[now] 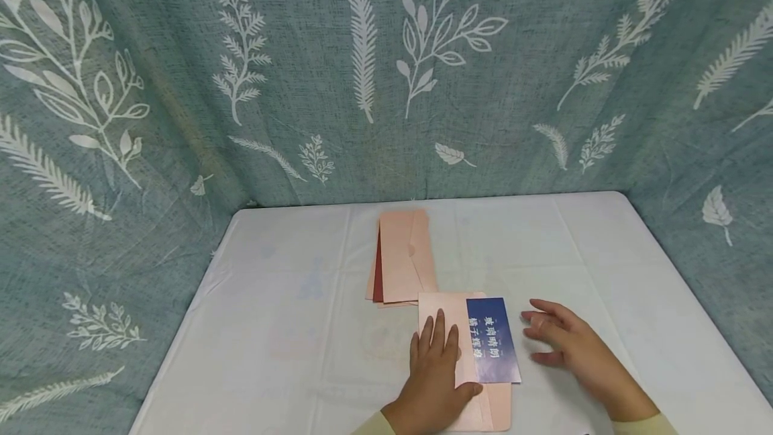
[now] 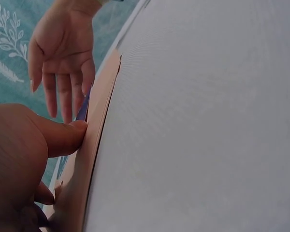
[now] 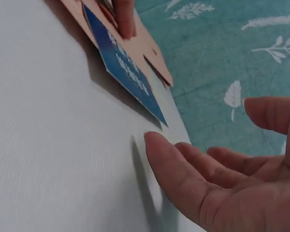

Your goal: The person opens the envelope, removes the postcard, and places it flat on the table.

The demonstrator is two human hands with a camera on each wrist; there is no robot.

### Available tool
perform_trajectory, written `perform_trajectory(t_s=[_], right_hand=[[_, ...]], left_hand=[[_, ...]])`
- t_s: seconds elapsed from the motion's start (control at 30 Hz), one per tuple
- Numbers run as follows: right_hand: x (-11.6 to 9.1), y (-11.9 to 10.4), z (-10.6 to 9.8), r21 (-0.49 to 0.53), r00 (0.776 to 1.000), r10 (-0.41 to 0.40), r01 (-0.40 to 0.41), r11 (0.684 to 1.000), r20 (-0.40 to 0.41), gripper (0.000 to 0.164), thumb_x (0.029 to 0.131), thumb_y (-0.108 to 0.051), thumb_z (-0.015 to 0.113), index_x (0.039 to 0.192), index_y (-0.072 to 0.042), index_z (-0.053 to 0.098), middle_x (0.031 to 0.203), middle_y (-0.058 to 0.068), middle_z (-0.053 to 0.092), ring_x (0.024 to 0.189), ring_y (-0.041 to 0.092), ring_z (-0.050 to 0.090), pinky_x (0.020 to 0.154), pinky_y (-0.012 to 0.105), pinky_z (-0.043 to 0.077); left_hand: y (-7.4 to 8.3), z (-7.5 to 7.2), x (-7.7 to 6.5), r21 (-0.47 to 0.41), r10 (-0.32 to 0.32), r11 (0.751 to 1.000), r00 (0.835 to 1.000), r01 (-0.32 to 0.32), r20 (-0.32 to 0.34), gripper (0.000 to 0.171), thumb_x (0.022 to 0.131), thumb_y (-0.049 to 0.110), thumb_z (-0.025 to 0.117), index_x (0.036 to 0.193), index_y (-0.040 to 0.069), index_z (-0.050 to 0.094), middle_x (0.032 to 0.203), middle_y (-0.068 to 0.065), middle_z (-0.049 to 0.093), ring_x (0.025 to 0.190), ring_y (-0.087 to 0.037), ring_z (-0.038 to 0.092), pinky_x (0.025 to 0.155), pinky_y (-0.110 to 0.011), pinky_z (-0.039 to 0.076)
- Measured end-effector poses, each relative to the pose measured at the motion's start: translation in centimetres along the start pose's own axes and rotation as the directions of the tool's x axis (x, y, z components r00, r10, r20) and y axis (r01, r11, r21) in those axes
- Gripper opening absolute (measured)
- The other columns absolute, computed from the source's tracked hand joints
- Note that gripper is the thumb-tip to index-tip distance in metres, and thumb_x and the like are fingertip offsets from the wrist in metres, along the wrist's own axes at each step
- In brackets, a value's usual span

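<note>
A pink envelope (image 1: 439, 303) lies near the table's front, and a blue card (image 1: 502, 341) with white characters sticks out over its right side. My left hand (image 1: 430, 368) rests flat on the envelope with fingers spread, its thumb by the card's lower left corner. In the left wrist view that thumb (image 2: 67, 137) presses at the pink paper's edge. To the right of the card my right hand (image 1: 564, 341) hovers with loosely bent fingers and holds nothing. The right wrist view shows a gap between the card (image 3: 125, 72) and those fingertips (image 3: 157, 140).
Behind the envelope lies a small stack of pink envelopes (image 1: 404, 254), with a dark red strip (image 1: 378, 270) showing at its left side. A white cloth (image 1: 272, 327) covers the table. Green leaf-patterned curtains (image 1: 302, 72) hang along the back and sides.
</note>
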State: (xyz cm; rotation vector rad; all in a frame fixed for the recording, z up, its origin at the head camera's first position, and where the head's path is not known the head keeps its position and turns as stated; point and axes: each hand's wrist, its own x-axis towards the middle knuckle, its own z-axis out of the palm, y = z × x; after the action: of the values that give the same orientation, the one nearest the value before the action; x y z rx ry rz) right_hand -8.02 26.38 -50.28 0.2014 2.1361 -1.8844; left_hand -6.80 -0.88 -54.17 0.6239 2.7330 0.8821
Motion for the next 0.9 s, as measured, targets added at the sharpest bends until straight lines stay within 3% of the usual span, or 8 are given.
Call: perform_trajectory(t_s=[0.2, 0.43, 0.9], right_hand=[[0.5, 0.0, 0.2, 0.108, 0.999, 0.047, -0.048, 0.993, 0.01, 0.063, 0.115, -0.024, 0.057, 0.163, 0.009, 0.033, 0.155, 0.034, 0.051, 0.134, 0.045, 0.06, 0.087, 0.052, 0.062], [1.1, 0.4, 0.5, 0.164, 0.996, 0.057, -0.066, 0.984, 0.062, 0.063, 0.114, -0.022, 0.057, 0.161, 0.011, 0.033, 0.147, 0.031, 0.059, 0.127, 0.041, 0.064, 0.087, 0.055, 0.062], [2.1, 0.9, 1.7, 0.112, 0.998, 0.058, -0.062, 0.992, 0.035, 0.064, 0.109, -0.018, 0.065, 0.158, 0.015, 0.039, 0.124, 0.023, 0.07, 0.105, 0.033, 0.071, 0.081, 0.05, 0.064]], left_hand=[[0.1, 0.0, 0.0, 0.022, -0.003, 1.0, 1.0, 0.003, 0.001, 0.095, 0.094, 0.041, 0.085, 0.165, -0.004, 0.04, 0.178, -0.023, 0.016, 0.163, -0.044, 0.012, 0.123, -0.072, 0.012], [0.2, -0.2, 0.0, 0.014, -0.013, 1.0, 1.0, 0.013, 0.021, 0.096, 0.094, 0.042, 0.085, 0.165, -0.003, 0.04, 0.179, -0.022, 0.016, 0.163, -0.043, 0.011, 0.123, -0.072, 0.011], [0.3, -0.2, 0.0, 0.006, -0.027, 1.0, 0.999, 0.027, 0.037, 0.096, 0.094, 0.042, 0.084, 0.166, -0.004, 0.038, 0.179, -0.022, 0.014, 0.164, -0.043, 0.008, 0.123, -0.072, 0.01]])
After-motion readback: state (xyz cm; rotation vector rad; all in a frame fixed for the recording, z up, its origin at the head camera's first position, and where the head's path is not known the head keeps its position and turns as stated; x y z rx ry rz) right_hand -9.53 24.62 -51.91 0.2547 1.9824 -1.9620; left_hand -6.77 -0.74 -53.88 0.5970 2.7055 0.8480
